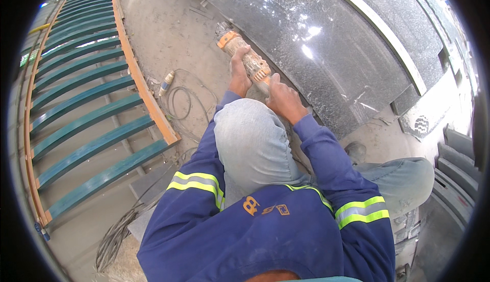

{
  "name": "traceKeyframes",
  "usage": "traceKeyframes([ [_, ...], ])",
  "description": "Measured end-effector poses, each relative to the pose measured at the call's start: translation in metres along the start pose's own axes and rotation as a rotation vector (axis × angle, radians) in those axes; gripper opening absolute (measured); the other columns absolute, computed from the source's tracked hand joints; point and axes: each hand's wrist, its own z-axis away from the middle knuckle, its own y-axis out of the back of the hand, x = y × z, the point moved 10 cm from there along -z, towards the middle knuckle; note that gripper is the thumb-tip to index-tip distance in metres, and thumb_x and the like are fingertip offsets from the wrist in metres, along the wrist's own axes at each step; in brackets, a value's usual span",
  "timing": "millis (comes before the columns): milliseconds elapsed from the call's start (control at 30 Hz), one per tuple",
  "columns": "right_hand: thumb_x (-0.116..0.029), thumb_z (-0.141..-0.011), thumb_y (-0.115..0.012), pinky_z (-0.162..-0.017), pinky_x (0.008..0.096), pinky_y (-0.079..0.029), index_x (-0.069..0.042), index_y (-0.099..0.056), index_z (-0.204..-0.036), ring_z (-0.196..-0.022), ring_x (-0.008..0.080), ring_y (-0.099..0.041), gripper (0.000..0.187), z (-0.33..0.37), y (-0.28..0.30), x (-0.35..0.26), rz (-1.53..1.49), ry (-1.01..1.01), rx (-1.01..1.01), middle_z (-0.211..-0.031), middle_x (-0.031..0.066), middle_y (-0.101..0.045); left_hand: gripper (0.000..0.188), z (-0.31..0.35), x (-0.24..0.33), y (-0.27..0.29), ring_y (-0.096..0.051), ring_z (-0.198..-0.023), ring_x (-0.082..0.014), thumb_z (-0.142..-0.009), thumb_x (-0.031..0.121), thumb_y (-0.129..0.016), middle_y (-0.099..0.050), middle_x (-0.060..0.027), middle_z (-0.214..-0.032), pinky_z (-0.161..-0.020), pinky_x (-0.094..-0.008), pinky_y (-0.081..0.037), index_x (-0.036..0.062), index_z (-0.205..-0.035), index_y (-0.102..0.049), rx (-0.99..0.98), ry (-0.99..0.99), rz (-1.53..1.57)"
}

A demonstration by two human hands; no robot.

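Note:
A dusty orange and grey angle grinder (251, 63) lies across both my hands, its head end pointing up and left. My left hand (239, 72) is wrapped round the body near the head. Farther back, my right hand (285, 98) grips the rear handle end. Close to the grinder's right side runs the long edge of a dark polished stone slab (326, 52). Whether the grinder's disc touches the slab cannot be made out. My bent knee in pale jeans (252, 134) sits just below the tool.
A rack of green slats in an orange frame (148, 95) stands at left. A blue and white plug connector (166, 83) with looped cable (191, 109) lies on the dusty floor. A cable bundle (115, 241) is at lower left. Stone offcuts (457, 167) stack at right.

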Motion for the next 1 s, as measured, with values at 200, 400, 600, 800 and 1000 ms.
traceKeyframes([
  [200,-0.009,-0.08,-0.065,-0.08,0.0523,-0.055,0.004,-0.042,-0.107,-0.093,0.0469,-0.069,0.038,-0.024,-0.003,0.0,0.037,0.019,0.013,-0.096,0.0338,-0.068,0.033,-0.016,0.013,0.001,-0.064,-0.068,-0.0322,-0.082,0.029,-0.065,-0.058,-0.0154,-0.08,-0.065,-0.0472,-0.058,0.0044,-0.1,-0.052,-0.02,-0.05,0.003],
  [400,-0.009,-0.08,-0.065,-0.086,0.0541,-0.053,0.003,-0.044,-0.106,-0.097,0.0494,-0.067,0.035,-0.066,-0.006,-0.007,-0.026,0.037,0.047,-0.099,0.0361,-0.066,0.033,-0.053,0.032,0.009,-0.063,-0.069,-0.0315,-0.081,0.028,-0.065,-0.058,-0.0147,-0.079,-0.066,-0.0471,-0.057,0.0053,-0.099,-0.051,-0.024,-0.037,0.004],
  [600,-0.008,-0.079,-0.064,-0.085,0.0509,-0.055,0.003,-0.045,-0.107,-0.098,0.0457,-0.068,0.036,-0.068,-0.005,-0.013,0.009,0.037,0.047,-0.099,0.0328,-0.068,0.033,-0.056,0.034,0.011,-0.063,-0.069,-0.0309,-0.081,0.029,-0.065,-0.057,-0.0148,-0.08,-0.064,-0.0472,-0.057,0.0057,-0.1,-0.05,-0.033,0.002,0.034],
  [800,-0.008,-0.08,-0.064,-0.083,0.052,-0.055,0.003,-0.043,-0.106,-0.096,0.0464,-0.068,0.035,-0.024,-0.001,-0.006,0.007,0.019,0.023,-0.098,0.0336,-0.068,0.033,-0.016,0.017,0.0,-0.064,-0.066,-0.0298,-0.082,0.029,-0.065,-0.058,-0.0139,-0.078,-0.062,-0.0462,-0.058,0.0056,-0.101,-0.05,-0.014,-0.022,-0.011],
  [1000,-0.008,-0.08,-0.066,-0.082,0.0526,-0.055,0.003,-0.042,-0.104,-0.094,0.0464,-0.069,0.036,0.005,0.0,0.005,-0.005,-0.007,0.019,-0.096,0.0333,-0.068,0.033,0.007,-0.002,-0.007,-0.065,-0.067,-0.0309,-0.082,0.028,-0.065,-0.059,-0.0147,-0.079,-0.063,-0.0467,-0.059,0.0054,-0.101,-0.051,0.0,-0.015,-0.015],
])
